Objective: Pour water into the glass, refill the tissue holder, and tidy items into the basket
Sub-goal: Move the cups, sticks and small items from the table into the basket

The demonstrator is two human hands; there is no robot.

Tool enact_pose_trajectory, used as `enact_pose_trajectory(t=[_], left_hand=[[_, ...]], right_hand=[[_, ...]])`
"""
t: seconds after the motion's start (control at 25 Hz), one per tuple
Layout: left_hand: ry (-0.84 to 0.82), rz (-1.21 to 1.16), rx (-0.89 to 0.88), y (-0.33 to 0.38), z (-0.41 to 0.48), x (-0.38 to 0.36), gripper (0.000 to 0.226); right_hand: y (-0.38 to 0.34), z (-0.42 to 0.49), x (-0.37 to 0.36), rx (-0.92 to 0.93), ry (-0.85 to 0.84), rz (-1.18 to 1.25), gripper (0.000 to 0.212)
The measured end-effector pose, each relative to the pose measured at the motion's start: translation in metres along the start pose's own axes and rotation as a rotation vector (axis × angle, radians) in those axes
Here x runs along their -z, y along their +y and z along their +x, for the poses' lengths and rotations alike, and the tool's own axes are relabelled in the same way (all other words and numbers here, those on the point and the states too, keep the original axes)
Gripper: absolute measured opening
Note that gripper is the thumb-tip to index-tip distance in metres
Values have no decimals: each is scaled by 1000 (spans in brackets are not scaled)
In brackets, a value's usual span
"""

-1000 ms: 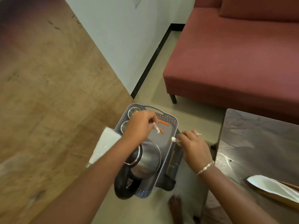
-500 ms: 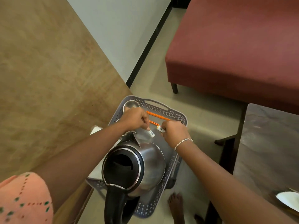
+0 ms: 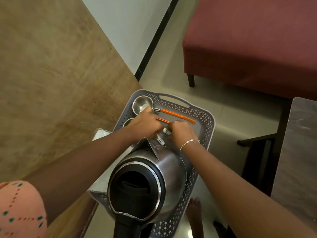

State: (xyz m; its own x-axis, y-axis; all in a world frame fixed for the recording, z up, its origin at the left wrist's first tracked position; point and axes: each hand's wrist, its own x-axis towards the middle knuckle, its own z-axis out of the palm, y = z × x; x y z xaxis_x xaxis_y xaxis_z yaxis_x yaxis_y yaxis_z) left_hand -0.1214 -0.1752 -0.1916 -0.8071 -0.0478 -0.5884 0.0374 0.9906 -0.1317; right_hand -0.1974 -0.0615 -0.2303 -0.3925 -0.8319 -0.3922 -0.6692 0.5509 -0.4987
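The left hand (image 3: 145, 125) and right hand (image 3: 182, 133) are each pinching a white tube (image 3: 160, 140) low in the basket (image 3: 211, 121), seemingly tidying them beside the kettle (image 3: 154, 174)

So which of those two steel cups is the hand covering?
The nearer steel cup, half hidden under the left hand; the farther cup in the basket corner shows nearly whole.

Right hand (image 3: 183, 134) now inside basket (image 3: 208, 127), seemingly against left hand (image 3: 145, 125).
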Motion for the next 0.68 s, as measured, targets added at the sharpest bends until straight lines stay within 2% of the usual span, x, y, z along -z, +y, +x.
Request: enact_pose_trajectory(t=[0.08,0.2,0.52,0.6,0.68], left_hand=[[14,160,-43,-1,1,-3,14],[14,282,-27,3,-1,-4,24],[75,211,-61,8,-8,2,23],[79,123,5,7,-13,4,14],[190,57,80,6,-25,11,15]], right_hand=[[-1,0,-1,11,11,-2,18],[-3,3,-4,25,30,4,17],[1,5,-8,75,53,25,14],[3,-4,4,75,74,4,22],[6,-20,20,86,117,-16,31]])
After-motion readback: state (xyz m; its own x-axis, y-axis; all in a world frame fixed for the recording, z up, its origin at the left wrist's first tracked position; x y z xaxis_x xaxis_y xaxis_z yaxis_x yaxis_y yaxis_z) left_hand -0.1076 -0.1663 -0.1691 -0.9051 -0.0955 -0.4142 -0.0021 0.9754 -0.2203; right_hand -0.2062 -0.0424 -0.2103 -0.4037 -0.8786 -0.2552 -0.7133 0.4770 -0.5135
